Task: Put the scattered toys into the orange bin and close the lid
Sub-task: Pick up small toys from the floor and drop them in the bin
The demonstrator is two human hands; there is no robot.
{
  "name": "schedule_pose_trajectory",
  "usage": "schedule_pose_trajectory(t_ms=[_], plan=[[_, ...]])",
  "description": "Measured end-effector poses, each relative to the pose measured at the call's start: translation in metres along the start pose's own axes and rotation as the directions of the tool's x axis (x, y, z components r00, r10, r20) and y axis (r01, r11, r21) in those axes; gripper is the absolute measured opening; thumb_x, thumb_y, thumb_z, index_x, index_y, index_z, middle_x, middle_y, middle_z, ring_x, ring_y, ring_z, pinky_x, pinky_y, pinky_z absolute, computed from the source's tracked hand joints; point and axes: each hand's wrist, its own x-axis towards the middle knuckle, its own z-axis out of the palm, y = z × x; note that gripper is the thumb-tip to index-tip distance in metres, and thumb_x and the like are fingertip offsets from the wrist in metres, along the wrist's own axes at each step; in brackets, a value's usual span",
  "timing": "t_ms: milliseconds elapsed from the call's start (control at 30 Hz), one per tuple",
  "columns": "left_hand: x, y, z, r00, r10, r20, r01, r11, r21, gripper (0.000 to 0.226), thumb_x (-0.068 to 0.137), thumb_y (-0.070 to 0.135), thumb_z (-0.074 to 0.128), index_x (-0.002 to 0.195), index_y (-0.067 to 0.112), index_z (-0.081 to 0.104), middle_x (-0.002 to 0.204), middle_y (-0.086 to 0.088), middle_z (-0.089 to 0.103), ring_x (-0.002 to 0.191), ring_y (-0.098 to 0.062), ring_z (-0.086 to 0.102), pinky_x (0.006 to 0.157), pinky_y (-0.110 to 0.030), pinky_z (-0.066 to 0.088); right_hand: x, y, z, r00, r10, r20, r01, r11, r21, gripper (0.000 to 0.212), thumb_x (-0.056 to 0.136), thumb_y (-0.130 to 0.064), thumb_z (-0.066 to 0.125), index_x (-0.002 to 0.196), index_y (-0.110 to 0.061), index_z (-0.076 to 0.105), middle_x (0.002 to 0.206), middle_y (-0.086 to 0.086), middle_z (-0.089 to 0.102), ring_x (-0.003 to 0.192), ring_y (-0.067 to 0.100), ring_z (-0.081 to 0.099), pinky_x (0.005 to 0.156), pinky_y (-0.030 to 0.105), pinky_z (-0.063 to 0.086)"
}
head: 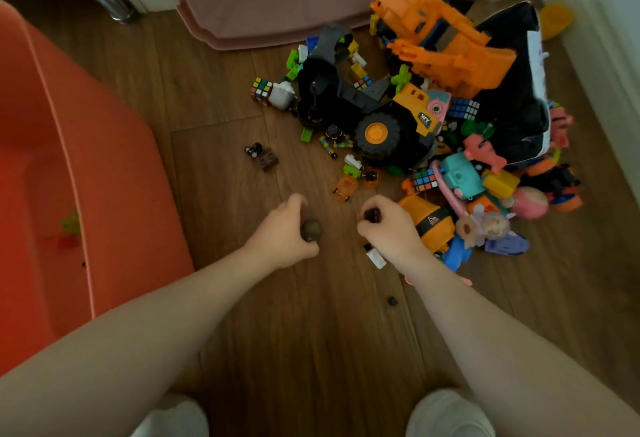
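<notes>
Head camera looked straight down at a wooden floor (311, 332), with both bare forearms reaching forward from the bottom of the frame. The left hand (282, 232) was curled shut around a small brown ball (310, 229), which showed between thumb and fingers on the hand's right side. The right hand (389, 225) was likewise closed, pinching a small dark piece (372, 215) at its fingertips; what that piece was could not be made out. Both hands hovered near each other over bare floor, just short of the toy pile (433, 117).

The orange bin (104, 166) stood open at the left edge, well apart from the pile, its long rim running diagonally from upper left toward lower right; a green scrap and something red lay in its bottom. The pile spread across the upper right, with a large orange toy loader (440, 31) lying on top, its long axis slanting from upper left down to lower right. Below it lay a dark truck with a black-and-orange wheel (377, 133). A Rubik's cube (261, 90) sat at the pile's left fringe, a second cube (424, 180) near the right hand. A brown brick (269, 160) and a tiny black bead (392, 301) lay alone on the floor. A white block (375, 256) lay just below the right wrist.
</notes>
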Motion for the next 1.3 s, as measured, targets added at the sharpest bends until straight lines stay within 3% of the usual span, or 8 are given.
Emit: schedule_pose_trajectory(t_ms=[67,200,400,567,767,1100,1233,1300], plan=[[-0.005,0.003,-0.003,0.999,-0.028,0.043,0.03,0.999,-0.041,0.064,0.072,0.03,0.068,0.128,0.018,0.038,0.107,0.003,0.045,0.097,-0.015,0.048,0.076,-0.025,0.04,-0.004,-0.005,-0.008,0.989,0.141,0.049,-0.148,0.9,0.411,0.02,0.085,0.003,0.047,0.077,-0.012,0.057,0.067,0.007,0.052,0.054,0.013,0.048,0.048,0.021,0.036],[-0.011,0.0,-0.012,0.993,-0.119,0.009,0.118,0.989,0.085,0.036,0.074,0.035,0.062,0.105,0.018,0.055,0.097,-0.003,0.056,0.084,-0.02,0.054,0.062,-0.026,0.041,-0.016,-0.009,-0.026,0.953,0.145,0.268,-0.298,0.265,0.917,0.033,0.077,0.012,0.03,0.067,-0.001,0.059,0.061,0.01,0.047,0.044,0.012,0.042,0.037,0.018,0.03],[-0.019,-0.019,-0.021,0.963,-0.199,-0.18,0.235,0.95,0.207,0.026,0.081,0.043,0.059,0.085,0.018,0.058,0.078,0.002,0.058,0.071,-0.016,0.057,0.053,-0.027,0.044,-0.031,-0.021,-0.03,0.948,-0.076,0.309,-0.316,-0.128,0.94,0.019,0.06,0.0,0.038,0.059,-0.004,0.057,0.063,0.006,0.042,0.042,0.01,0.043,0.036,0.014,0.032],[-0.012,-0.03,-0.01,0.996,-0.047,-0.08,0.068,0.957,0.283,0.04,0.088,0.033,0.057,0.122,0.02,0.04,0.105,-0.006,0.058,0.086,-0.02,0.058,0.071,-0.036,0.052,-0.032,-0.018,-0.023,0.919,-0.24,0.312,-0.375,-0.289,0.881,0.018,0.054,-0.002,0.06,0.069,-0.004,0.05,0.072,0.009,0.043,0.041,0.011,0.046,0.033,0.013,0.035],[-0.001,-0.026,0.018,0.998,-0.037,0.056,-0.001,0.826,0.564,0.068,0.085,0.052,0.054,0.136,0.019,0.024,0.126,-0.01,0.046,0.099,-0.027,0.057,0.07,-0.035,0.037,-0.025,-0.012,-0.019,0.916,-0.173,0.361,-0.374,-0.05,0.926,0.015,0.049,-0.005,0.059,0.064,-0.002,0.056,0.075,0.015,0.056,0.04,0.011,0.045,0.031,0.015,0.033],[-0.004,-0.007,0.008,0.997,0.039,0.06,-0.067,0.8,0.597,0.023,0.093,0.015,0.043,0.116,0.01,0.047,0.106,-0.01,0.056,0.09,-0.029,0.058,0.066,-0.035,0.045,-0.021,-0.006,-0.015,0.922,0.243,0.302,-0.379,0.405,0.832,0.034,0.094,-0.032,0.047,0.075,-0.007,0.06,0.069,0.006,0.058,0.06,0.015,0.051,0.047,0.022,0.049],[-0.019,0.024,-0.015,1.0,0.01,-0.01,-0.007,0.97,0.242,0.01,0.086,0.023,0.056,0.093,0.017,0.057,0.09,-0.004,0.058,0.08,-0.022,0.056,0.066,-0.032,0.049,-0.026,-0.022,-0.008,0.869,0.427,0.252,-0.491,0.667,0.561,0.033,0.094,-0.033,0.049,0.071,-0.011,0.057,0.067,0.004,0.057,0.055,0.014,0.051,0.049,0.022,0.04],[-0.031,0.044,-0.035,0.989,0.148,-0.025,-0.144,0.984,0.105,0.005,0.082,0.025,0.059,0.087,0.022,0.059,0.083,0.003,0.059,0.079,-0.016,0.058,0.068,-0.03,0.049,-0.032,-0.038,-0.006,0.866,0.414,0.282,-0.499,0.758,0.419,0.031,0.095,-0.03,0.05,0.071,-0.012,0.057,0.066,0.004,0.056,0.053,0.013,0.049,0.045,0.021,0.037]])
